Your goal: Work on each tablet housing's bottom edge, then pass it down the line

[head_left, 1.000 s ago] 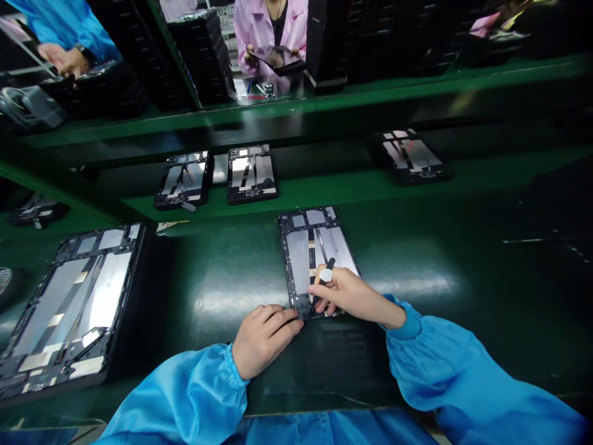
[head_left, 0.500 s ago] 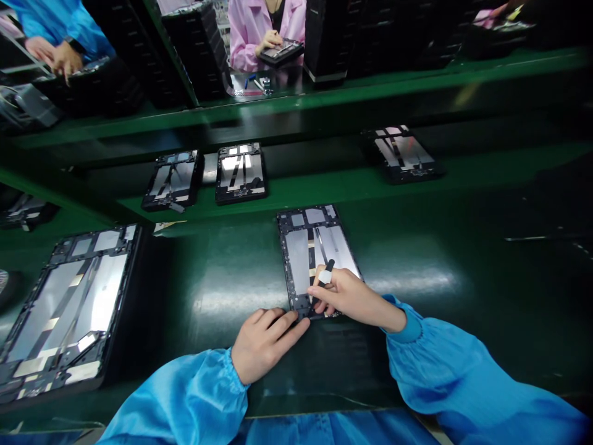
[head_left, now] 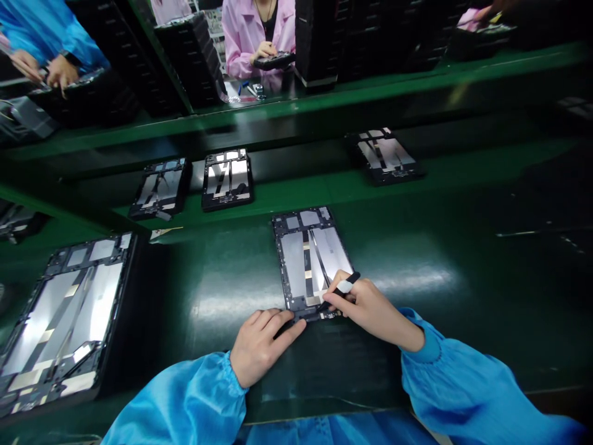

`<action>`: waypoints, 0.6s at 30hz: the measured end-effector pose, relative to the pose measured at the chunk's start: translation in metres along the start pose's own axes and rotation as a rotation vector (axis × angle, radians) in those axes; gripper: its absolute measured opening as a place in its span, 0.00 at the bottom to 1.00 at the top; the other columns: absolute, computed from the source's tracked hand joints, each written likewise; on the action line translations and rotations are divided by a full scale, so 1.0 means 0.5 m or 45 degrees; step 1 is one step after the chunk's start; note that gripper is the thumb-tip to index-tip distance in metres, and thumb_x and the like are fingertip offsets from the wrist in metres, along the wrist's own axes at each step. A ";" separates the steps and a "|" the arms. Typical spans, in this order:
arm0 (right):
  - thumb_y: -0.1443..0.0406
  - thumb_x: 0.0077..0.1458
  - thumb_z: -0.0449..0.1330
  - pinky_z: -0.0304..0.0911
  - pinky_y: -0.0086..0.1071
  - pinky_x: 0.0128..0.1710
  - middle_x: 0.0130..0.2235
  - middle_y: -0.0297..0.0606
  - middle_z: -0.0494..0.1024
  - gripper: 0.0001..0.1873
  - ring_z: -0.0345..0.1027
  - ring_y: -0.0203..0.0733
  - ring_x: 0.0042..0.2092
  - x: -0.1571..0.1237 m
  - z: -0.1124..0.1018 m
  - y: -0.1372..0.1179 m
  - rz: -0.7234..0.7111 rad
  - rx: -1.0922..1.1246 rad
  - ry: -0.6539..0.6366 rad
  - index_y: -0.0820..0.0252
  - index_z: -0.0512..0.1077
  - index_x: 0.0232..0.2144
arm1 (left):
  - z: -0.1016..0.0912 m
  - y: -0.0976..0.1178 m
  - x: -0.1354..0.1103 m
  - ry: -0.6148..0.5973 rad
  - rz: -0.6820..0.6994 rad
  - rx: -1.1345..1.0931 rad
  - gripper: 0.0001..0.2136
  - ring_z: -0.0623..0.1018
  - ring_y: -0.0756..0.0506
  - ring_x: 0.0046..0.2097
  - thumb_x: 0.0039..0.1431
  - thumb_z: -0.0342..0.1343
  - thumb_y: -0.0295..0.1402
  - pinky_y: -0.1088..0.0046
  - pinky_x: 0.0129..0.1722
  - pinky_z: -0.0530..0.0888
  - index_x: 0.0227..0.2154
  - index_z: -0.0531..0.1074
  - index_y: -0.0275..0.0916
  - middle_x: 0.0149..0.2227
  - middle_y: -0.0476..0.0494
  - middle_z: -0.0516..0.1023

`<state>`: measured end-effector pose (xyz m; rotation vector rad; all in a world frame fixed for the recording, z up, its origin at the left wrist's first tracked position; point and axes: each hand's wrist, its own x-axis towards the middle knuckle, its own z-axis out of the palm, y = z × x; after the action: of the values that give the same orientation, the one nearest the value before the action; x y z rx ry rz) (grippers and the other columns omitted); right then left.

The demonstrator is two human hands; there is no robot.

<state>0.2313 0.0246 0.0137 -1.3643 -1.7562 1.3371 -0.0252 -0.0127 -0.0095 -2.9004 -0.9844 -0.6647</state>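
Observation:
An open tablet frame (head_left: 308,259) with silver panels lies on the dark green bench in front of me. My right hand (head_left: 368,306) pinches a thin black tool with a white band (head_left: 341,288), its tip resting on the frame's near right part. My left hand (head_left: 262,343) lies with curled fingers against the frame's near left corner, fingertips touching its edge.
A larger open tablet frame (head_left: 55,318) lies at the left. Three more frames (head_left: 227,178) sit on the belt beyond. Stacks of black trays (head_left: 194,55) stand at the back, where people in blue and pink coats (head_left: 252,34) work.
My right hand has shifted to the right along the frame's near edge, and the tool now leans to the right. The frames on the belt have drifted left.

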 end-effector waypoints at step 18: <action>0.58 0.61 0.57 0.67 0.29 0.24 0.24 0.32 0.78 0.10 0.76 0.40 0.26 0.004 0.006 0.013 0.056 0.102 0.024 0.57 0.69 0.31 | 0.002 0.005 0.001 -0.085 0.016 0.130 0.18 0.73 0.42 0.47 0.69 0.42 0.24 0.67 0.41 0.71 0.57 0.67 0.40 0.49 0.39 0.74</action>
<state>0.2307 0.0254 0.0065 -1.3740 -1.6513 1.3980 -0.0228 -0.0140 -0.0099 -2.8540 -0.9747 -0.5041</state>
